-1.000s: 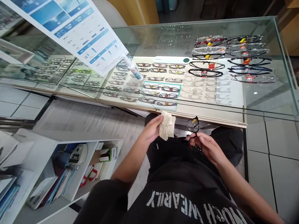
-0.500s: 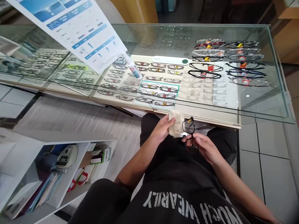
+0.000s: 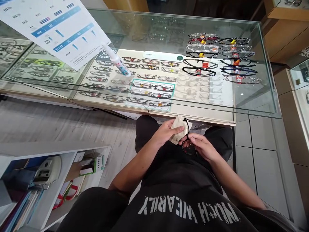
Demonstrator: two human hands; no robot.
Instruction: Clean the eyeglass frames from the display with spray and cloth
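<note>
In my left hand (image 3: pixel 166 132) is a cream-coloured cleaning cloth (image 3: pixel 178 127), its thumb pressing the cloth over one lens of a pair of glasses (image 3: pixel 189 148). The glasses have a dark frame and are held upright on end, the lower lens uncovered. My right hand (image 3: pixel 202 145) pinches the frame near its middle. Both hands are closed, just above my lap and in front of the counter's edge. The upper lens is hidden by the cloth.
A glass display counter (image 3: pixel 154 112) holds rows of spectacle frames. On its top lie more frames (image 3: pixel 199 71), a white bottle (image 3: pixel 118 61) and a printed sheet (image 3: pixel 60 35). To the left, a low shelf unit (image 3: pixel 60 149) holds folders and boxes.
My left hand has brought the cloth over the upper lens, which was bare and beside the cloth before. My right hand still holds the frame. The camera view has shifted to the right.
</note>
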